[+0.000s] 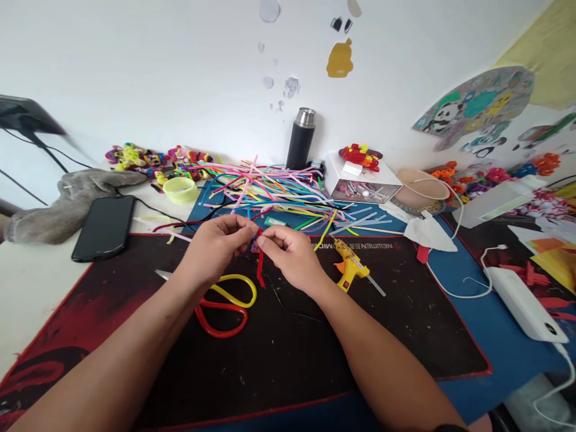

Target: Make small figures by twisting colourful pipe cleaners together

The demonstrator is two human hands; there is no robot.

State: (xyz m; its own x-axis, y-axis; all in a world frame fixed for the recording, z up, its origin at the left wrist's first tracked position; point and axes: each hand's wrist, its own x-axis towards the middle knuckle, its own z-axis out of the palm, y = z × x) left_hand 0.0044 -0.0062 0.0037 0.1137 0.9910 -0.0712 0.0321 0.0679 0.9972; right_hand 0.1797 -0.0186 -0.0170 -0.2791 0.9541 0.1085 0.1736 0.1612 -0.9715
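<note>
My left hand and my right hand meet above the dark desk mat, thumbs and forefingers pinched close together. Between the fingertips is a red pipe cleaner, one end hanging down toward the mat. A small blue and purple bit shows at the pinch, mostly hidden by the fingers. Under my left wrist lie scissors with one red and one yellow handle; a blade tip pokes out left of the forearm. To the right of my right hand, a yellow glue gun rests on the mat with a glue stick in it.
Behind my hands spreads a pile of colourful pipe cleaners, with a black thermos by the wall. A phone and a yellow-green roll are left. A white box, a power bank and its cable lie right.
</note>
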